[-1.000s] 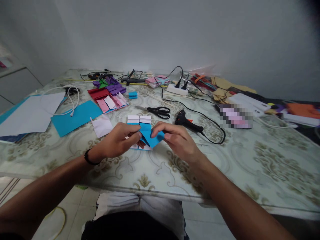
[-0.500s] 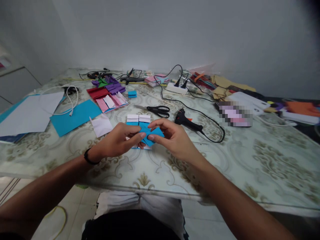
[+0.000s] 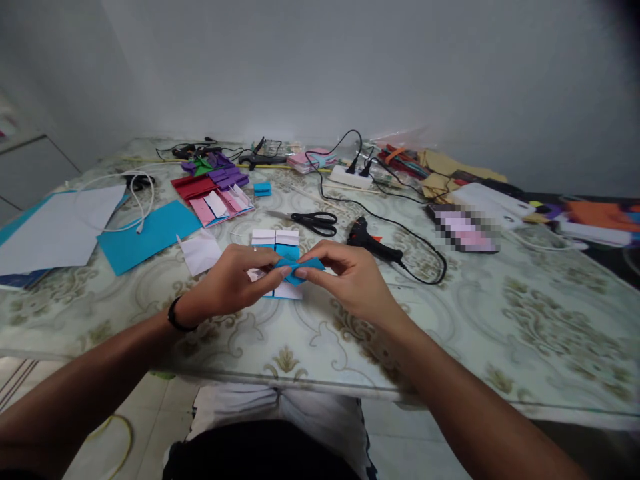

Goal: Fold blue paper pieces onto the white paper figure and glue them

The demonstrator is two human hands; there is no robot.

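Left grip (image 3: 235, 283): I have it grasping the blue paper (image 3: 295, 280) by the left part, thumb nearest me; a black band (image 3: 179, 317) circles the wrist.
Right grip (image 3: 350, 277): I have it grasping the same paper by the right part, thumb on the near side, its tip close to the left thumb's.
Blue paper: between the two grips, in front of the folded white-and-blue piece (image 3: 287, 237); I cannot tell whether they touch.
White-and-blue piece: on the patterned desk (image 3: 450, 333), partly hidden from me by paper and fingers.
Scissors (image 3: 320, 221): lying beyond the right grip, black handles toward my right.
Glue gun (image 3: 373, 243): just right of the scissors, its cord looping round to the white power strip (image 3: 345, 177).
White paper (image 3: 201, 252): creased, left of the white-and-blue piece, beside the large blue sheet (image 3: 150, 233).
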